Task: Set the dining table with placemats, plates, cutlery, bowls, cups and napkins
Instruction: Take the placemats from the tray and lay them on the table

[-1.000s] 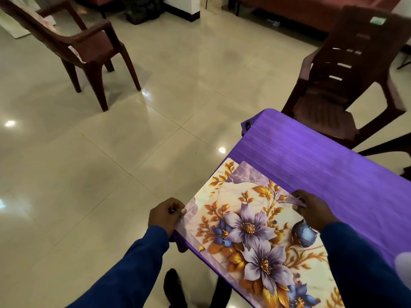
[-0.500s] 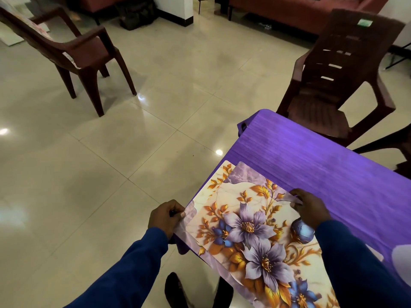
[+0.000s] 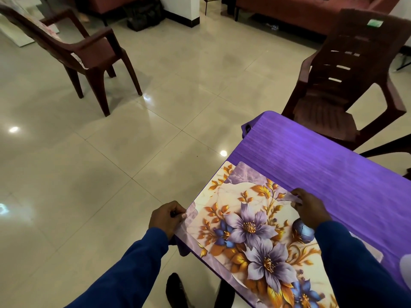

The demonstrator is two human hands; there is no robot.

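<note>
The left hand (image 3: 168, 220) pinches the left edge of a floral mat (image 3: 251, 230), fingers curled round it where it overhangs the near-left side of the table (image 3: 333, 165). The right hand (image 3: 308, 207) pinches the same mat at its far right edge, thumb and fingers closed on a purple corner of it. Both arms wear blue sleeves (image 3: 124, 270). The mat lies on the near-left corner of the purple table, touching its top, and under it a second mat (image 3: 226, 172) of like pattern shows, its cream far-left corner sticking out just beyond the upper one. How many mats are stacked cannot be told. A pale thing (image 3: 405, 264) shows at the right edge, too cut off to name. Below the table edge a dark shoe (image 3: 175, 287) stands on the glossy tiled floor (image 3: 111, 174). A brown plastic chair (image 3: 342, 85) stands at the table's far side, and another chair (image 3: 89, 54) stands well apart at far left. A red sofa (image 3: 300, 10) runs along the far wall.
</note>
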